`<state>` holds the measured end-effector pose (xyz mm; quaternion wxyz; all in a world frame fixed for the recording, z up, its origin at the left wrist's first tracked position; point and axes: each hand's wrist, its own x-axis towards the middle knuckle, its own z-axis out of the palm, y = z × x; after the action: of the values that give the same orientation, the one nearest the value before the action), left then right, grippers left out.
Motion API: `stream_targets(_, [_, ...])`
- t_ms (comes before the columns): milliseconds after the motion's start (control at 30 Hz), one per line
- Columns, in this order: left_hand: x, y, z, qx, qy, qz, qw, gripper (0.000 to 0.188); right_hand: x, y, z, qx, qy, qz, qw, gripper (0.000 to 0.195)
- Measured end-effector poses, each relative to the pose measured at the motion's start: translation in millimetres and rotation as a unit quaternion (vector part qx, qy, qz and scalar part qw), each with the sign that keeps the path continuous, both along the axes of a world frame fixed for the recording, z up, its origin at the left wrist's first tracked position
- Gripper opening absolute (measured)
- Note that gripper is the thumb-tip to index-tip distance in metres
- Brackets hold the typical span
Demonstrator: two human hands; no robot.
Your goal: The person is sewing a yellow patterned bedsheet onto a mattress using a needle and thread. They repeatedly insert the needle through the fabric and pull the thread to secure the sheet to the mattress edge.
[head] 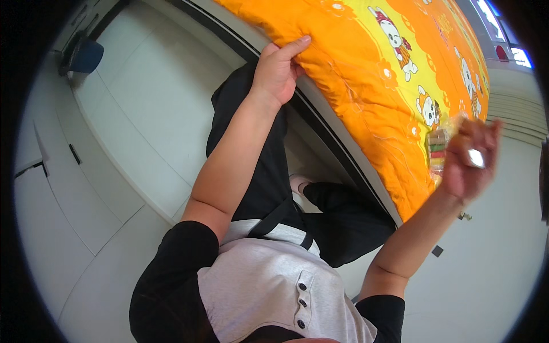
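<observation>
An orange and yellow quilt point(364, 94) with cartoon rabbits lies over the bed; its near side is wrinkled, with thin pale lines like thread on it. My left hand point(276, 70) grips the quilt's edge, thumb on top and fingers partly hidden below. Raised at the right, my right hand point(472, 160) is blurred and its fingers are curled. A small, bright white thing point(476, 158) shows at its fingers; what it is cannot be told. Partly behind that hand, a clear plastic pack point(437, 150) with coloured strips inside lies on the quilt.
The bed's grey and black side rail point(339, 128) runs beside my legs. A dark blue bin point(88, 55) stands at the upper left, near white cabinets point(81, 188). Pale floor tiles point(133, 85) lie left of the bed. A window is at the upper right.
</observation>
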<state>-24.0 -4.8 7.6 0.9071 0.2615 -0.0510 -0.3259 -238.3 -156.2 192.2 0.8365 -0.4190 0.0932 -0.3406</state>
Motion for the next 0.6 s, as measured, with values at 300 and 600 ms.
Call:
stream_targets(300, [7.2, 7.6, -6.5, 0.032, -0.060, 0.021, 0.997, 0.039, 76.6, 51.4, -73.4, -0.471, 0.324, -0.097, 0.815, 0.023])
stream_targets(600, [3.7, 15.5, -3.4, 0.104, -0.063, 0.013, 0.993, 0.038, 102.4, 70.0, -96.7, -0.677, 0.333, -0.114, 0.646, 0.017])
